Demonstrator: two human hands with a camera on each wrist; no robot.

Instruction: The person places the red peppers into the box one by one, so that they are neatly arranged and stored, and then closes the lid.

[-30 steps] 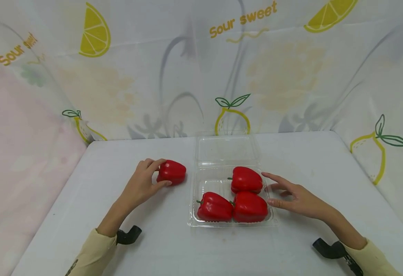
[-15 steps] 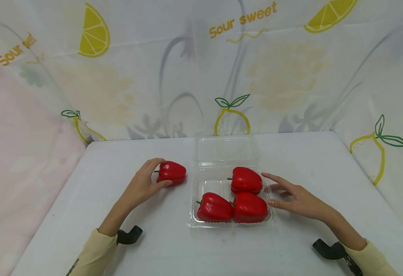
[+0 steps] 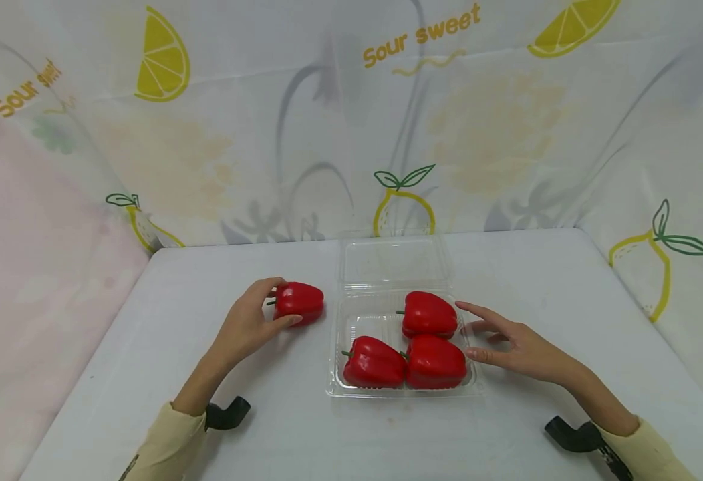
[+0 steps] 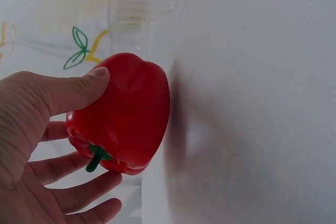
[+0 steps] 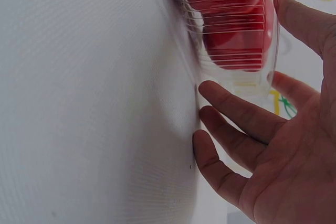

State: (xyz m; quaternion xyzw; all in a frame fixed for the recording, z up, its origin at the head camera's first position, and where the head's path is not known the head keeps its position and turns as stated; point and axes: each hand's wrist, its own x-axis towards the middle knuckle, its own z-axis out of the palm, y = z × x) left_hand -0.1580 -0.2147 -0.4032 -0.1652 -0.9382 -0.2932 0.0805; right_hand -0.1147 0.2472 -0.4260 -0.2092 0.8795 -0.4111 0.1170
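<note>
In the head view, my left hand (image 3: 248, 325) holds a red bell pepper (image 3: 301, 303) between thumb and fingers, left of a clear plastic clamshell container (image 3: 335, 374). The left wrist view shows the thumb across that bell pepper (image 4: 128, 111), its green stem facing the palm. Three more red bell peppers lie in the container: one at back right (image 3: 428, 314), one at front right (image 3: 436, 362), one at front left (image 3: 374, 362). Beside the container's right wall is my right hand (image 3: 522, 347), fingers spread; its thumb touches the rim (image 5: 274, 30) in the right wrist view.
The container's lid (image 3: 395, 260) lies folded back toward the rear of the white table (image 3: 291, 434). A lemon-print cloth (image 3: 339, 133) hangs behind the table. Black wrist mounts (image 3: 228, 413) stick out from both sleeves.
The left hand's fingers have shifted slightly on the held bell pepper, so its stem now shows in the head view. The right hand and container stay in place.
</note>
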